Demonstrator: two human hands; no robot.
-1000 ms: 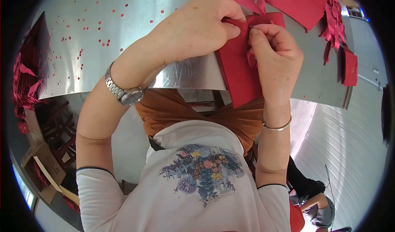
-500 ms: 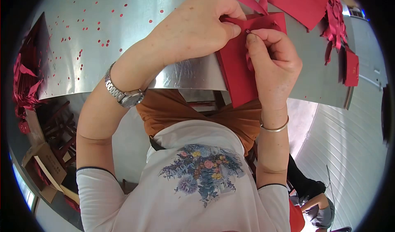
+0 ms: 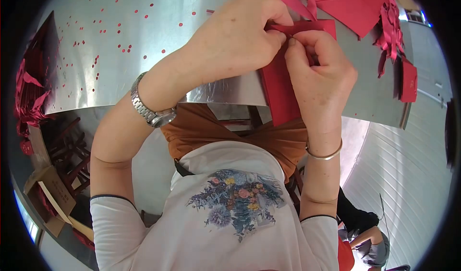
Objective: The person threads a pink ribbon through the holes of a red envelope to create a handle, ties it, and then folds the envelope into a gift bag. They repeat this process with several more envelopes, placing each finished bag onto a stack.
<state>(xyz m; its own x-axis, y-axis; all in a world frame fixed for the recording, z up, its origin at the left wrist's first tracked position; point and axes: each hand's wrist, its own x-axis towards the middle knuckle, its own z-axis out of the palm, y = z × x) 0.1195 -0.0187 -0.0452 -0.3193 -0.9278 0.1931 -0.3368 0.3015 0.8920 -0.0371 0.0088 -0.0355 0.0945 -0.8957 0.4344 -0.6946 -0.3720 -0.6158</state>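
A red paper bag (image 3: 282, 95) rests at the near edge of the metal table, its lower end overhanging above my lap. My left hand (image 3: 242, 35) is closed on the bag's upper rim, the thumb outside and the fingers partly hidden behind the paper. Beside it, my right hand (image 3: 324, 71) pinches the tip of a ribbon against the bag's front, near the left thumb. Most of that ribbon is hidden by the fingers. A pink-red ribbon (image 3: 288, 1) runs across the table just above the bag.
More red bags (image 3: 348, 6) with gold print lie at the upper right, beside a bunch of ribbons (image 3: 390, 26). Small red paper dots (image 3: 127, 47) are scattered over the metal table (image 3: 216, 91). At the left stand stacked red bags (image 3: 33, 86) and a cardboard box (image 3: 55, 194). Another person (image 3: 374, 247) is at lower right.
Both hands have come closer together at the bag's upper part. The ribbon loop that hung below my right fingers is now out of sight.
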